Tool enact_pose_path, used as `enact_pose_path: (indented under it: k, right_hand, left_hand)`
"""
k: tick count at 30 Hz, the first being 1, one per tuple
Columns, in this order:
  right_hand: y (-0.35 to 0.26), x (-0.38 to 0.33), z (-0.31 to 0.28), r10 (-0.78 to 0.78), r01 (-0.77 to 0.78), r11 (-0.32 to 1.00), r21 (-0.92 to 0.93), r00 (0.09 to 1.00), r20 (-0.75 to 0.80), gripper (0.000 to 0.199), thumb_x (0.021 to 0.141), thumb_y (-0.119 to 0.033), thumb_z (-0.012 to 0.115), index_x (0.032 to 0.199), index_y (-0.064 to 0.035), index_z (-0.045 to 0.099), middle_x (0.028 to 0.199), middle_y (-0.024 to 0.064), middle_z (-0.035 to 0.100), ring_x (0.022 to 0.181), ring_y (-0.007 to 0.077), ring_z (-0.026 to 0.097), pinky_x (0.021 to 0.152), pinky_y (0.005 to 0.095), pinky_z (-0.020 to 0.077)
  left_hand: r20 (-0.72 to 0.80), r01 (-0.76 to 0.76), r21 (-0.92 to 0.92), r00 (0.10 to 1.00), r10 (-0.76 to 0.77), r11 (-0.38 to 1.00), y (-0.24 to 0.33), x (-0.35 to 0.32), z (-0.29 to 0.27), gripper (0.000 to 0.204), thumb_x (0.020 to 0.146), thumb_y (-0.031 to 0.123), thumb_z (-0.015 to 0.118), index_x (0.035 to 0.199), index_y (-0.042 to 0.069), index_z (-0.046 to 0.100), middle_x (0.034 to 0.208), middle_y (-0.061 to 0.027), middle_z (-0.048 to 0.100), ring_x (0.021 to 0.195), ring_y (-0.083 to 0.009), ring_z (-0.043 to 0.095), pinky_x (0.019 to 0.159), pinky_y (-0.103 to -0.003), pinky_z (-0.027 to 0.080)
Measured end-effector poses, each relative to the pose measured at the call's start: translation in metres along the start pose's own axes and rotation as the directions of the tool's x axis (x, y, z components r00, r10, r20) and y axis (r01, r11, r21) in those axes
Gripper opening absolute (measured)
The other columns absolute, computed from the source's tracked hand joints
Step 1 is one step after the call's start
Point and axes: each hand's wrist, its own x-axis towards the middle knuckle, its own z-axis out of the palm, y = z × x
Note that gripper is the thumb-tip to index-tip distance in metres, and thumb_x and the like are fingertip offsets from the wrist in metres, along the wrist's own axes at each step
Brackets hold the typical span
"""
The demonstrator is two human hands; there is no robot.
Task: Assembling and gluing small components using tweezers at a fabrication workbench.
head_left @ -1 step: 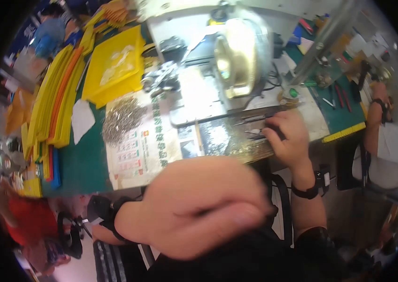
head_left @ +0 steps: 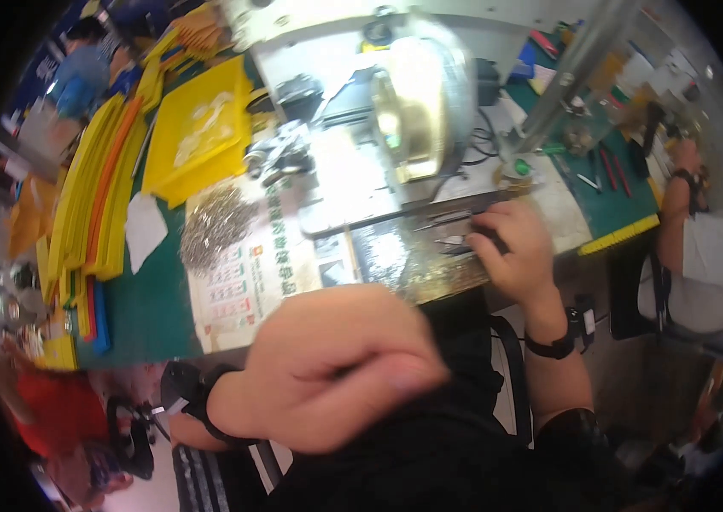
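Across the far half of the view a green work table (head_left: 148,307) is spread, and on it a pale machine with a shiny rounded housing (head_left: 417,107) is seen at the centre. To the left of the machine a stack of yellow bags (head_left: 195,141) is laid, with more yellow and orange pieces (head_left: 93,209) piled along the far left edge. Near the middle, a printed paper sheet (head_left: 246,277) is placed, and on its far left corner a heap of small metal parts (head_left: 215,224) is found. Very near to the camera, the left hand (head_left: 336,371) is raised and its fingers are curled into a loose fist; whether something is enclosed cannot be told. Further right, the right hand (head_left: 511,247) is rested on a dark metal plate (head_left: 404,256) at the table's near edge, its fingers bent down around a small dark object (head_left: 488,235), just beside thin metal tools (head_left: 451,243). At the far right, another person in a white shirt (head_left: 707,269) is seated.
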Motion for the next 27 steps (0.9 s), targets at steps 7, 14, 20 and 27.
enact_pose_path:
  k: [7,14,20,27]
  right_hand:
    - [0.002,-0.001,-0.008,0.108,-0.101,0.977,0.19,0.994,-0.03,0.019,0.081,-0.019,0.08,0.091,-0.005,0.073,0.09,0.0081,0.067,0.084,0.029,0.065,0.074,0.0397,0.0505]
    - [0.009,-0.003,-0.012,0.139,-0.092,0.926,0.366,0.985,-0.104,0.014,0.087,-0.012,0.076,0.095,-0.0017,0.073,0.092,0.0094,0.068,0.079,0.0226,0.068,0.069,0.0322,0.0529]
    - [0.004,-0.001,-0.025,0.319,-0.219,0.81,0.543,0.943,-0.096,0.019,0.091,-0.012,0.074,0.105,-0.0005,0.072,0.091,0.0048,0.067,0.078,0.0156,0.065,0.073,0.028,0.0513]
    - [0.037,0.026,-0.058,0.656,-0.369,0.498,0.784,0.752,-0.062,0.034,0.098,-0.017,0.069,0.124,0.0038,0.064,0.086,0.0028,0.066,0.074,0.0075,0.06,0.066,0.0206,0.0464]
  left_hand:
    - [-0.502,0.128,0.134,0.864,-0.044,0.983,-0.074,-0.031,-0.006,0.012,0.096,0.009,0.068,0.101,-0.001,0.063,0.09,-0.0062,0.062,0.084,-0.0137,0.058,0.075,-0.026,0.045]
    - [-0.464,0.196,0.233,0.883,-0.068,0.953,-0.111,-0.047,-0.013,0.004,0.094,0.003,0.067,0.093,-0.001,0.067,0.085,-0.0041,0.063,0.077,-0.0109,0.057,0.071,-0.024,0.045]
    - [-0.53,0.243,0.163,0.839,-0.124,0.956,-0.112,-0.053,-0.01,0.003,0.094,0.002,0.066,0.093,-0.001,0.065,0.085,-0.0032,0.063,0.078,-0.0101,0.057,0.072,-0.024,0.044]
    - [-0.424,0.029,0.152,0.905,0.038,0.988,-0.12,-0.053,-0.017,0.01,0.095,0.001,0.063,0.086,0.0,0.061,0.084,-0.0039,0.061,0.078,-0.0106,0.055,0.072,-0.024,0.043]
